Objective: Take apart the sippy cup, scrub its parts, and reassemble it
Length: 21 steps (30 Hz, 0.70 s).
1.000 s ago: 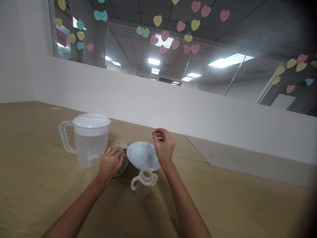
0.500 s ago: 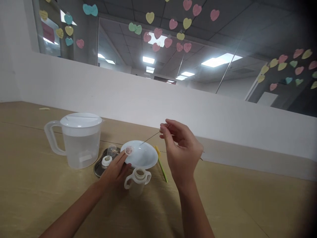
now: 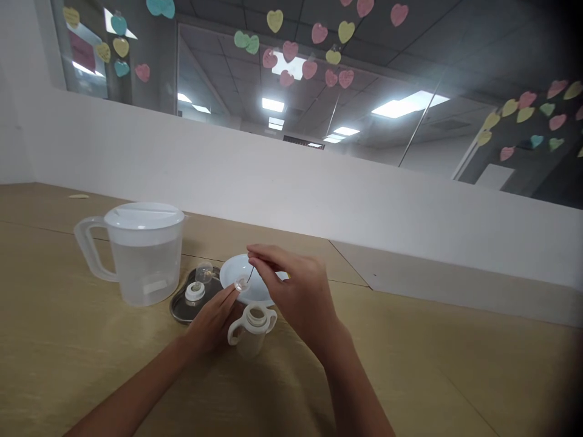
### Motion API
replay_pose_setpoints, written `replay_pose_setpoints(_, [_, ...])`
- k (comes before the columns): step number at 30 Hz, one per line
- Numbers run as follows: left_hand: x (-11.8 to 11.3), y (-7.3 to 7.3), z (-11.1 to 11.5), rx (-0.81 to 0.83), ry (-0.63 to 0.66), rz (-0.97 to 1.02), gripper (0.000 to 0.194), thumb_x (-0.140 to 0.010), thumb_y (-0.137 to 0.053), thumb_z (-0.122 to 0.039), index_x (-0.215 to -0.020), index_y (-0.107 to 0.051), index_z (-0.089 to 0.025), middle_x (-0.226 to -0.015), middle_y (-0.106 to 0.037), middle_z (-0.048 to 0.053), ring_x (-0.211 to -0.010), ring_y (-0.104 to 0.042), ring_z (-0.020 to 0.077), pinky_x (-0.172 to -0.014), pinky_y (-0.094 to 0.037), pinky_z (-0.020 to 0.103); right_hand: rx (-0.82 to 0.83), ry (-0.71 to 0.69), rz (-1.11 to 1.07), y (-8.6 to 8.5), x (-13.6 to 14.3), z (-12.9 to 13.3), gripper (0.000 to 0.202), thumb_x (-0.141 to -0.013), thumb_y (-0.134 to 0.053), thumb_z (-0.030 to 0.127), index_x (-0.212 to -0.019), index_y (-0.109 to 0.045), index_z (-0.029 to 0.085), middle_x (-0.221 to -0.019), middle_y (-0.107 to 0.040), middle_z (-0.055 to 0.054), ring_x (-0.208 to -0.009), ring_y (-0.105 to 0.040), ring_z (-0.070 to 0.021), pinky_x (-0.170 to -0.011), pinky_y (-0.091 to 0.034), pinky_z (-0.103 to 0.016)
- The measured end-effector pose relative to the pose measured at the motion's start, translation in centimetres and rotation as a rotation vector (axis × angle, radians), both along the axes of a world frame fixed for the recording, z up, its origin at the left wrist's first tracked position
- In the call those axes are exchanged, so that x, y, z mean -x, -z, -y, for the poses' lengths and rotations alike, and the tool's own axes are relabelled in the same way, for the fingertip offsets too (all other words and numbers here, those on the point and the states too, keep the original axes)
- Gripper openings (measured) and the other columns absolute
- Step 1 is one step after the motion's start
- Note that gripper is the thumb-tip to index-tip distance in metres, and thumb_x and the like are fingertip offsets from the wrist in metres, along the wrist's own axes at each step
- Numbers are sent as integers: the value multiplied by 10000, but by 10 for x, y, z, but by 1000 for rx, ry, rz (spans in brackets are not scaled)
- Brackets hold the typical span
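My left hand (image 3: 213,320) pinches a small clear round piece (image 3: 242,283), which looks like a bottle nipple, over the left part of a white bowl (image 3: 264,294). Between the fingertips of my right hand (image 3: 298,291) is a thin dark wire tool (image 3: 250,275), its lower end at the clear piece. A bottle with two white handles (image 3: 252,328) stands open just below the bowl, between my forearms. Left of the bowl, a dark metal tray (image 3: 181,308) carries a white ring (image 3: 195,291) and a clear cap (image 3: 204,272).
A large lidded pitcher (image 3: 148,261) with clear liquid stands at the left, its handle pointing left. Behind the table (image 3: 432,364) runs a white wall (image 3: 218,170) below a window with heart-shaped notes. A small flat piece (image 3: 78,196) lies at the far left.
My right hand has moved left and down, bringing the wire tool to the clear piece. It now covers most of the green stick with a yellow end. The view has shifted slightly.
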<state>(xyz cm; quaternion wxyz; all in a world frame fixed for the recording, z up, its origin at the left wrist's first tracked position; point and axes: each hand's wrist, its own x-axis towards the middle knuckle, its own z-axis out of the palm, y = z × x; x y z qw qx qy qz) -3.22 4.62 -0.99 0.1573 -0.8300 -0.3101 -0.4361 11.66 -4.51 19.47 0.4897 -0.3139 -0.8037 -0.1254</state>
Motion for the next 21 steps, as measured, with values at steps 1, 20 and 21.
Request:
replay_pose_setpoints(1, [0,0,0,-2,-4,2,547,-924,-358,-195,-1427,-148,-152,-1336,-460,155,-1244,-456,225,-976,-478,389,20,-4,7,1,0,-1,159,-845,-562,131,-902,-696,196,-831,-723,30,-675,-673,-101,-613,-529,-182])
replay_pose_setpoints(20, [-1,4,-2,101,61,18,454,-922,-366,-195,-1369,-294,-152,-1332,-463,149,-1267,-423,224,-1011,-447,410,115,30,85,9,5,-9,156,-859,-555,122,-914,-682,192,-854,-718,22,-729,-667,-116,-662,-476,-181])
replay_pose_setpoints(21, [-1,4,-2,114,61,16,440,-923,-364,-200,-1358,-312,-150,-1330,-464,150,-1268,-421,228,-1011,-447,416,118,36,86,9,6,-9,157,-859,-554,123,-916,-682,194,-858,-718,23,-735,-668,-118,-666,-477,-183])
